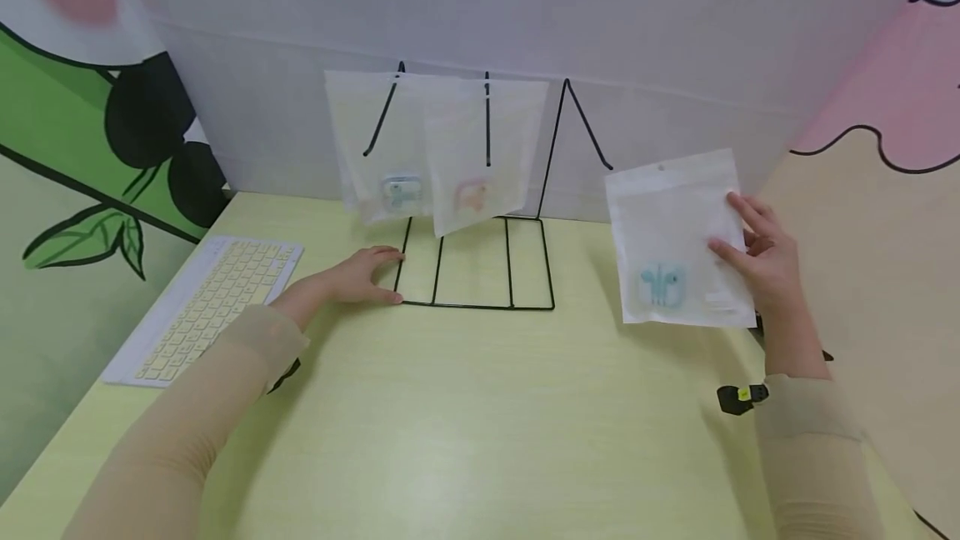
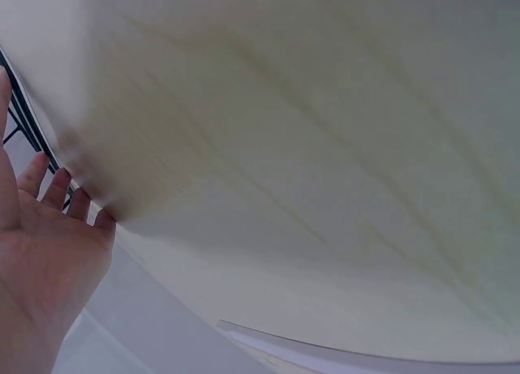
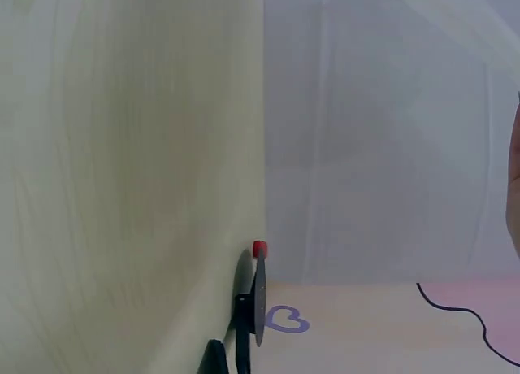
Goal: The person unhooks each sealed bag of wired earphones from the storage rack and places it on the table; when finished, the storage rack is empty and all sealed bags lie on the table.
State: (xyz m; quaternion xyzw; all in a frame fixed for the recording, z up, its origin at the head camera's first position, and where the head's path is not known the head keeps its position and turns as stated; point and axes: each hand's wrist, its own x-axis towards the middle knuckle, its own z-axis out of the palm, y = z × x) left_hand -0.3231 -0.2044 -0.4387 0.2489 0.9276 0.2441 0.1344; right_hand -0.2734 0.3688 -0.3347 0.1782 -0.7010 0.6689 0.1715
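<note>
A black wire display rack (image 1: 512,265) stands on the table with three angled hooks along its top. Two frosted white pouches (image 1: 491,136) hang on its left and middle hooks, a small earphone case showing faintly through each. The right hook (image 1: 590,125) carries nothing. At the base's left side, my left hand (image 1: 360,276) touches the frame, thumb at the front corner, fingers fairly straight. My right hand (image 1: 772,252) pinches the right edge of another frosted pouch (image 1: 675,223), held upright beside the rack with teal earphones visible inside. Only a sliver of that hand shows in the right wrist view.
A white keyboard (image 1: 225,307) lies along the table's left side. Behind the rack rises a pale cloth backdrop (image 1: 675,23). Near the table's right edge, the right wrist view shows a dark object with a red tip (image 3: 258,293), partly behind my right arm in the head view.
</note>
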